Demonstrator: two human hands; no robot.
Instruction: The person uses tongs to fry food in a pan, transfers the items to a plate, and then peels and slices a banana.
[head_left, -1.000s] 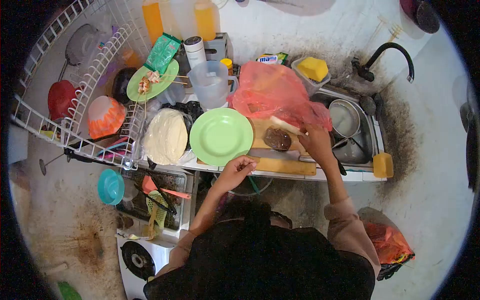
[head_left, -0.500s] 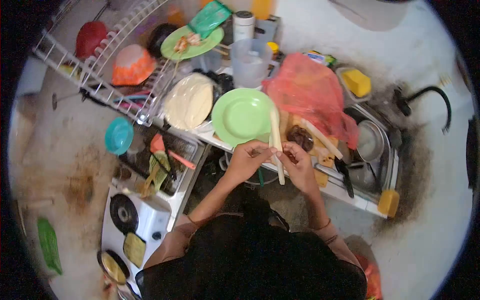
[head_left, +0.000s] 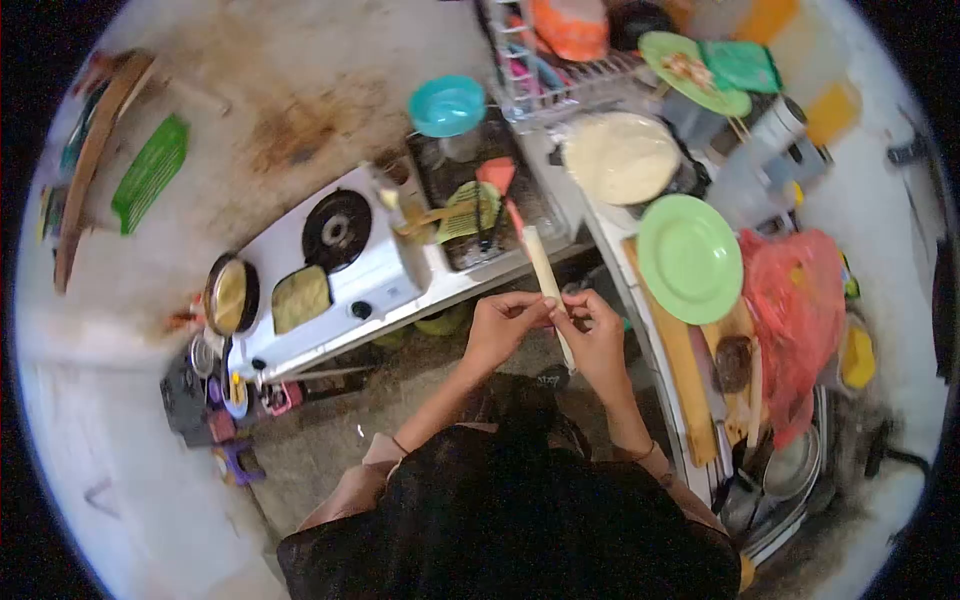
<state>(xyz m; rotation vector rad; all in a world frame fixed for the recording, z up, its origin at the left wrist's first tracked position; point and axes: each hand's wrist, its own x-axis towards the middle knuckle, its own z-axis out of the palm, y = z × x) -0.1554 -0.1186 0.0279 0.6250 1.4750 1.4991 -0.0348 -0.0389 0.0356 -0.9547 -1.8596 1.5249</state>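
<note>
Between my two hands is a long, thin, pale cream roll, held tilted in front of my body. My left hand is closed, with thumb and fingertips pinching it from the left near its middle. Opposite, my right hand pinches the roll with its fingertips, close to the left ones. Its lower end shows below the fingers. What the roll is made of, I cannot make out. A green plate lies on the counter to the right of my hands, apart from them.
Left stands a white gas stove with a frying pan on it. A teal bowl and a dish rack are behind. Pale round sheets, a wooden board and a red plastic bag occupy the right counter.
My view has swung left, bringing the stove further into sight and shifting the counter to the right. Both hands still hold the roll, which now leans more to the left.
</note>
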